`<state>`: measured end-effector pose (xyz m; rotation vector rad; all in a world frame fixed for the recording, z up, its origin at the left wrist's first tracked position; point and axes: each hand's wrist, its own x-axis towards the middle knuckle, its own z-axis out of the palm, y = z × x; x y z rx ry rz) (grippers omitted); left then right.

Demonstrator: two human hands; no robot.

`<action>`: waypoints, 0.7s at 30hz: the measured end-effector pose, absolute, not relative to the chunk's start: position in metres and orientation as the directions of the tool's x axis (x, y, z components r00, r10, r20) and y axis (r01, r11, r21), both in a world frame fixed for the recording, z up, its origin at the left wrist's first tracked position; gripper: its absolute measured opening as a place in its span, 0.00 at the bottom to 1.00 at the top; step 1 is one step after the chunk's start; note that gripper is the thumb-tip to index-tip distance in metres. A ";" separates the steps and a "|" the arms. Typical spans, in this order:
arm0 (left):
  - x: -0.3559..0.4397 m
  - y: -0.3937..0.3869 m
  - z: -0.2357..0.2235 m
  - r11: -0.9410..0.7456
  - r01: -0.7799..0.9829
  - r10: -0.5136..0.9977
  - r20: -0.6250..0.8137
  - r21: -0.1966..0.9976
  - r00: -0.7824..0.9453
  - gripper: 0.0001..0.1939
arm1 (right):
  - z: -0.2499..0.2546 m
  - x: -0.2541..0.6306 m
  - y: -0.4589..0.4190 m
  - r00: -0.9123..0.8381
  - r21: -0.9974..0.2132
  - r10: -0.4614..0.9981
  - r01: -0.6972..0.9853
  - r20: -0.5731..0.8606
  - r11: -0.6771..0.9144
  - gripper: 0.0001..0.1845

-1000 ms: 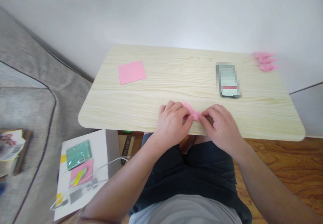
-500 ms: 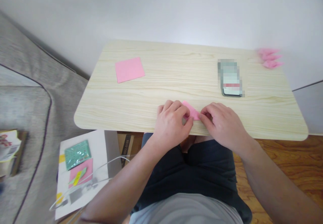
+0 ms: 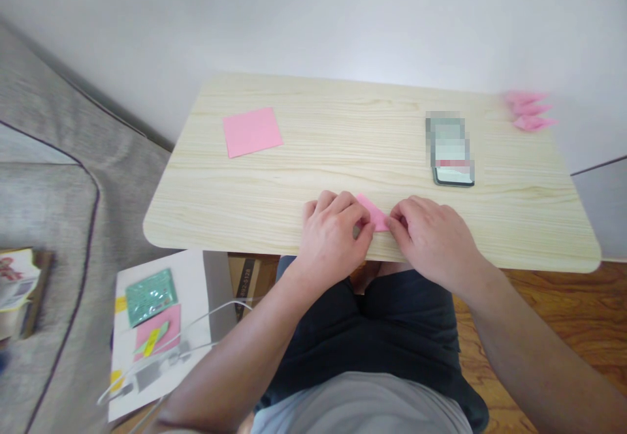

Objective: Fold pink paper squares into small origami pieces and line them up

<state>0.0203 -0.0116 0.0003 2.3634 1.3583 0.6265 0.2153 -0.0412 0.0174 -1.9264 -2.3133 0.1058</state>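
Observation:
Near the front edge of the table, a small folded piece of pink paper (image 3: 374, 215) lies between my two hands. My left hand (image 3: 336, 235) pinches its left side with thumb and forefinger and covers part of it. At the paper's right corner, the fingertips of my right hand (image 3: 431, 235) are closed on it. A flat pink sheet or stack of sheets (image 3: 253, 132) rests at the table's back left. Several folded pink paper pieces (image 3: 531, 113) sit together at the back right corner, too blurred to make out their exact shape.
A phone (image 3: 451, 150) lies on the wooden table (image 3: 343, 127), right of the middle. Below left, a white box (image 3: 189, 271) bears a green packet (image 3: 151, 295), pink paper (image 3: 169, 322) and white cables (image 3: 215, 316). A grey sofa (image 3: 122, 205) stands at the left.
Both hands stay at the paper with almost the same grip. My left thumb and forefinger have moved slightly on it. The whole view has shifted a little.

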 end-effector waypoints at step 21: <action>0.018 -0.011 -0.001 -0.512 0.714 0.855 0.202 0.477 0.478 0.09 | -0.011 0.210 -0.068 0.064 -0.351 0.952 0.935 0.298 0.048 0.10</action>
